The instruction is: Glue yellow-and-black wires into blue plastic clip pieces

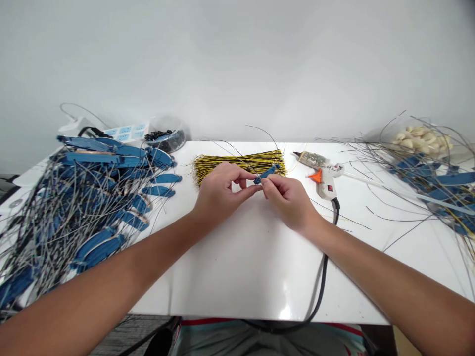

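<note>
Between my hands is a small blue piece (267, 172) with thin dark wires curving up from it. My left hand (226, 185) pinches its left end between thumb and forefinger. The fingers of my right hand (284, 198) are closed on the lower side of the same piece. Just behind my hands lies a bundle of yellow-and-black wires (237, 159). To the right of my right hand, a white glue gun (327, 180) with an orange trigger lies on its side, a glue stick at its rear.
A large heap of blue pieces with wires (92, 198) covers the table's left side. Behind it are a tub of small black parts (166, 136) and a power strip (126, 132). At right are more blue pieces (454, 179) and a bag of cream-coloured parts (421, 140). The glue gun's black cord (323, 277) crosses the front edge.
</note>
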`<act>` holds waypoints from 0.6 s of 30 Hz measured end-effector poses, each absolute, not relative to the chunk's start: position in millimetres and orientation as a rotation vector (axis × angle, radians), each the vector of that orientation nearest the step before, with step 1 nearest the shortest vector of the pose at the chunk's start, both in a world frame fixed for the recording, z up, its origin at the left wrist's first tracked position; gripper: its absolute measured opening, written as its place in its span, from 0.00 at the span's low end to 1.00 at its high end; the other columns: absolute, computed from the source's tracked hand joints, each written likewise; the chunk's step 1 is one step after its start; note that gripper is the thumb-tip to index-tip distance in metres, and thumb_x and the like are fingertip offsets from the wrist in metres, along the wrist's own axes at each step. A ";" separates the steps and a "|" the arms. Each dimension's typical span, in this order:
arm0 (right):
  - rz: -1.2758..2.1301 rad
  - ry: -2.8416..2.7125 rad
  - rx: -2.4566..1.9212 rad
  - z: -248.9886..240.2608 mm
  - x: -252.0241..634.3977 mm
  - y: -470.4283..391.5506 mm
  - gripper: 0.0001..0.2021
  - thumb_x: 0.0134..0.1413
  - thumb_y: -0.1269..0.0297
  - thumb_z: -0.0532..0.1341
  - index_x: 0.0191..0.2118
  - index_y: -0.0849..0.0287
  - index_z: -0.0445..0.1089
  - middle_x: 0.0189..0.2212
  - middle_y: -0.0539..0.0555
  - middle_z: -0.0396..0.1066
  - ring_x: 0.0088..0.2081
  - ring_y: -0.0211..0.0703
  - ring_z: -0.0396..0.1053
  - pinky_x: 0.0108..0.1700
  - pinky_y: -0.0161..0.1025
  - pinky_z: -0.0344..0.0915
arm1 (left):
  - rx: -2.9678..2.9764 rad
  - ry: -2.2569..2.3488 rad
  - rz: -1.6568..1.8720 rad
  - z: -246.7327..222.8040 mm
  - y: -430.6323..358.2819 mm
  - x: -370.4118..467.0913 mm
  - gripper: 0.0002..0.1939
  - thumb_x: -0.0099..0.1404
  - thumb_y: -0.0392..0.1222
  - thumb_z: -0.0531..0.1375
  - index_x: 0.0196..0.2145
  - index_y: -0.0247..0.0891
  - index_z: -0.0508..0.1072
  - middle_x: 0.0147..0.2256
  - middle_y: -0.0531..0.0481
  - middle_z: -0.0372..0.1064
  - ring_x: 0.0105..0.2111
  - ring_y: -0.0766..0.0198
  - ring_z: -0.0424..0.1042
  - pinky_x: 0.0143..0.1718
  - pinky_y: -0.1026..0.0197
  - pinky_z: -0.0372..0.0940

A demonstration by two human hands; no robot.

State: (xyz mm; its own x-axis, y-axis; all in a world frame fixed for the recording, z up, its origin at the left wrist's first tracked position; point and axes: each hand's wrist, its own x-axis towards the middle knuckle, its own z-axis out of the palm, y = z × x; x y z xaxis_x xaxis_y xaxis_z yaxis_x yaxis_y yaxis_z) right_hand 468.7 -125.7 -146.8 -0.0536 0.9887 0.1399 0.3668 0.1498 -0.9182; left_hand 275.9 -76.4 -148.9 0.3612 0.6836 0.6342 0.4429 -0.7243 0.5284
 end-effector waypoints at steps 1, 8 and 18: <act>0.914 -1.569 -1.349 -146.9 468.6 -125.8 0.19 0.71 0.60 0.56 0.25 0.56 0.57 0.22 0.46 0.51 0.27 0.39 0.51 0.30 0.40 0.47 | 2.356 1.007 1.291 -148.8 -76.5 275.9 0.12 0.68 0.54 0.71 0.38 0.43 0.82 0.29 0.52 0.76 0.32 0.63 0.71 0.33 0.59 0.66; 0.932 -1.548 -1.367 -146.7 468.2 -123.6 0.19 0.67 0.62 0.57 0.24 0.56 0.52 0.21 0.46 0.50 0.26 0.38 0.49 0.29 0.41 0.45 | 2.386 0.988 1.311 -149.4 -76.0 276.1 0.12 0.69 0.54 0.71 0.38 0.42 0.82 0.28 0.53 0.76 0.32 0.63 0.71 0.37 0.58 0.67; 0.912 -1.517 -1.349 -146.2 468.4 -124.8 0.20 0.66 0.61 0.60 0.24 0.55 0.52 0.21 0.46 0.51 0.26 0.38 0.49 0.28 0.40 0.45 | 2.416 1.003 1.298 -150.3 -74.9 275.8 0.15 0.69 0.57 0.70 0.37 0.42 0.81 0.28 0.51 0.77 0.31 0.62 0.72 0.36 0.58 0.67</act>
